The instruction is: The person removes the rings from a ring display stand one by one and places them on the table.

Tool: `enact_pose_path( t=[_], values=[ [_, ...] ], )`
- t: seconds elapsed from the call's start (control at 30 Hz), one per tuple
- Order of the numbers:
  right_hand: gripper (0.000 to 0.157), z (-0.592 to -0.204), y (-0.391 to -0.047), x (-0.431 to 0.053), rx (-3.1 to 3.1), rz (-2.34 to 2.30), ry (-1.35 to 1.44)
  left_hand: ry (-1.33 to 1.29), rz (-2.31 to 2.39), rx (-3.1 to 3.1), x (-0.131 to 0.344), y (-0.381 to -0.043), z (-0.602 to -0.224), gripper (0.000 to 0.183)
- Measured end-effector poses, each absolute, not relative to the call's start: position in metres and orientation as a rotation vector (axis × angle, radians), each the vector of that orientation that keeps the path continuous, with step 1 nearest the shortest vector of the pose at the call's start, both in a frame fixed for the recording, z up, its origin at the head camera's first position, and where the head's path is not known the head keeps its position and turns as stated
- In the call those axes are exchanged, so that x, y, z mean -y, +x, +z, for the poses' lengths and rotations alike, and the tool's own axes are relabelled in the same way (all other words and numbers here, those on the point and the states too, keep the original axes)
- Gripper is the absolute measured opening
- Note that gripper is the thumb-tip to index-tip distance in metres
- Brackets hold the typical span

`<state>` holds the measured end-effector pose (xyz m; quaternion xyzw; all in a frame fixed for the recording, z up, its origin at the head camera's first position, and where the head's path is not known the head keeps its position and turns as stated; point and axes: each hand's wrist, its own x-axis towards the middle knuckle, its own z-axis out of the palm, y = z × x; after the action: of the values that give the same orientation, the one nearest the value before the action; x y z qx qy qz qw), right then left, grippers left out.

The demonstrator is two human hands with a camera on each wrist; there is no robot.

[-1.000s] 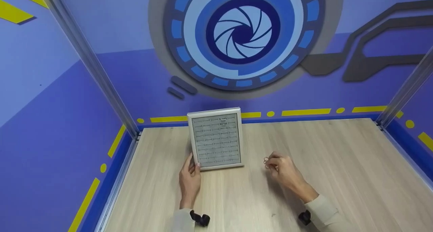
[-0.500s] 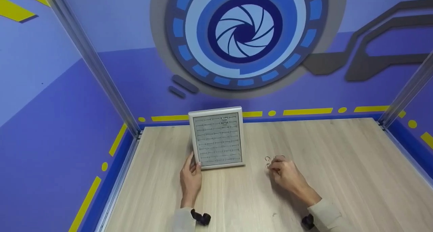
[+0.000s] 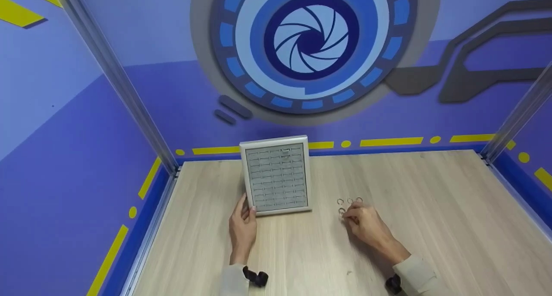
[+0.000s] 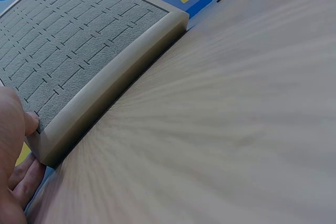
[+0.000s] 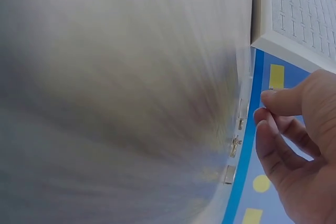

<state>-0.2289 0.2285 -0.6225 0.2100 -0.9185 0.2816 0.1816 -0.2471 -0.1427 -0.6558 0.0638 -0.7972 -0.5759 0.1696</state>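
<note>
A white-framed ring display box (image 3: 276,179) with grey slotted foam stands tilted up on the table. My left hand (image 3: 243,231) grips its lower left corner, the thumb (image 4: 31,123) on the front and other fingers behind. One ring (image 3: 285,151) sits in a slot near the top right. My right hand (image 3: 366,225) is low over the table, thumb and forefinger pinched together at a ring (image 3: 342,211). Behind it lie more rings: one on the left (image 3: 340,201), one in the middle (image 3: 350,200) and one on the right (image 3: 359,199). The palm hides whatever is under it.
The wooden table (image 3: 431,201) meets a blue printed back wall (image 3: 172,97). A metal post (image 3: 116,80) rises at the left corner and another metal post (image 3: 513,110) at the right. Black straps with small devices sit on both wrists.
My right hand has shifted slightly right and towards me, uncovering the row of rings behind it. The left hand and the box stay in place.
</note>
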Motion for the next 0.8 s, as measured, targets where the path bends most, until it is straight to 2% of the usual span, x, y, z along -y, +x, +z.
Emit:
enact_pose_path(
  t=[0.27, 0.8],
  values=[
    [0.014, -0.6235, -0.2293, -0.2278, 2.654, 0.789, 0.587, 0.175, -1.633, 2.262, 0.1433, -0.2481, -0.6565, 0.058],
    [0.016, -0.6263, -0.2308, -0.229, 2.691, 0.83, 0.599, 0.163, -1.624, 2.244, 0.143, -0.2492, -0.6573, 0.057]
  ],
)
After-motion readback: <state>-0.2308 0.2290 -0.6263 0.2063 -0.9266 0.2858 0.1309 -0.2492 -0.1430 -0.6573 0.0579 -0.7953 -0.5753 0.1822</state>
